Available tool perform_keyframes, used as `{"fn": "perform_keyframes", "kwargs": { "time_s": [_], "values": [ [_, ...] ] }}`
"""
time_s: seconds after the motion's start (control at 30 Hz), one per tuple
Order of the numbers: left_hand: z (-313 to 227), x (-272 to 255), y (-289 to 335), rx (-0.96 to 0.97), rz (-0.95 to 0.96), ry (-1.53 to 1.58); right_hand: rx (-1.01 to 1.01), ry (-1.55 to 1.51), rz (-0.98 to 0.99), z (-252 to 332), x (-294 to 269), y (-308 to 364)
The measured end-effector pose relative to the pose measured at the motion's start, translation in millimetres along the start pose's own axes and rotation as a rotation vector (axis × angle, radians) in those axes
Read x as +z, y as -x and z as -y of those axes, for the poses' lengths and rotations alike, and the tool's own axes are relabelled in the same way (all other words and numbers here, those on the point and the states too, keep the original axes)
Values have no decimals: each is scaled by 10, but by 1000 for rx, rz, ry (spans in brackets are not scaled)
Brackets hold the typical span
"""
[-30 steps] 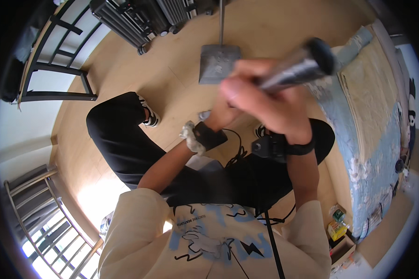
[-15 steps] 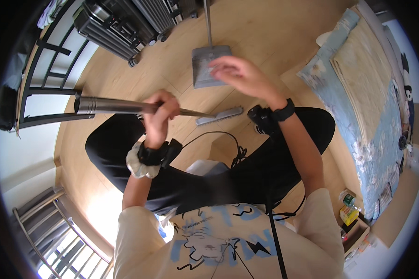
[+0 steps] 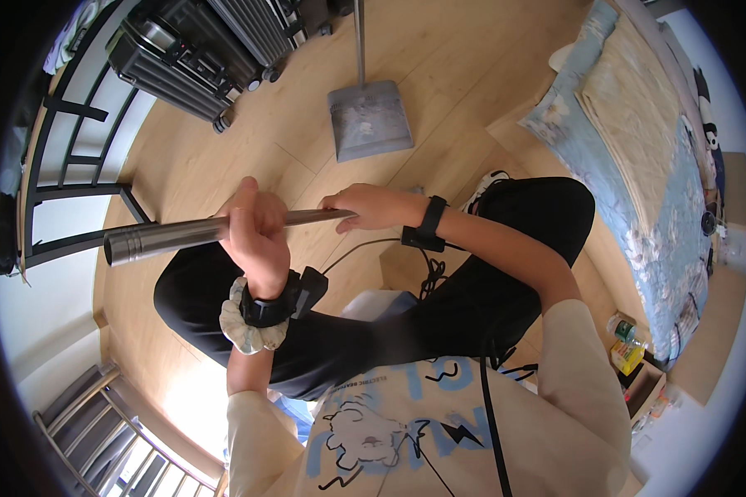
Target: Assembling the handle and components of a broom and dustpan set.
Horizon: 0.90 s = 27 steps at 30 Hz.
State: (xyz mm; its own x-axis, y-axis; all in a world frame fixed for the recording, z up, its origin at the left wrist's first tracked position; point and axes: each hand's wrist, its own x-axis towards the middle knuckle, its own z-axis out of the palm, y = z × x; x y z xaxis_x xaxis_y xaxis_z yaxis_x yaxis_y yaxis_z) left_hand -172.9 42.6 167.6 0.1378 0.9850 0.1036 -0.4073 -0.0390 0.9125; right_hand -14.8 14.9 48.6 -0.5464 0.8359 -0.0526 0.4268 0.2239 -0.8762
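Left hand (image 3: 257,225) with grip clenched around metal pole (image 3: 162,238), right hand (image 3: 376,205) with grip pinching it farther right, pole crosswise above wooden floor (image 3: 249,153), grey dustpan (image 3: 370,121) beyond both hands

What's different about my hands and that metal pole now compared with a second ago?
The pole swung over, so its thick end points left instead of right. Your right hand let go, then came back onto it farther from that end; your left hand grips it. The dustpan and suitcases stayed put.
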Motion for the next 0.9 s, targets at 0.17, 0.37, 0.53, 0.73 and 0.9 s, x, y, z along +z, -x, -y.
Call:
{"fn": "perform_keyframes", "kwargs": {
  "time_s": [0.17,0.37,0.53,0.73,0.9],
  "values": [
    [121,11,-187,-114,-30,-32,65,31,110,-96,47,-125],
    [218,6,-436,29,3,-15,3,126,-169,-342,-92,-394],
    [-91,106,-182,203,148,-386,-102,172,-219,-59,-185,-390],
    [-47,179,-297,-69,10,-54,25,76,-80,56,-55,-219],
    [275,-23,-573,-150,34,76,78,93,-99,-248,35,-214]
  ]
}}
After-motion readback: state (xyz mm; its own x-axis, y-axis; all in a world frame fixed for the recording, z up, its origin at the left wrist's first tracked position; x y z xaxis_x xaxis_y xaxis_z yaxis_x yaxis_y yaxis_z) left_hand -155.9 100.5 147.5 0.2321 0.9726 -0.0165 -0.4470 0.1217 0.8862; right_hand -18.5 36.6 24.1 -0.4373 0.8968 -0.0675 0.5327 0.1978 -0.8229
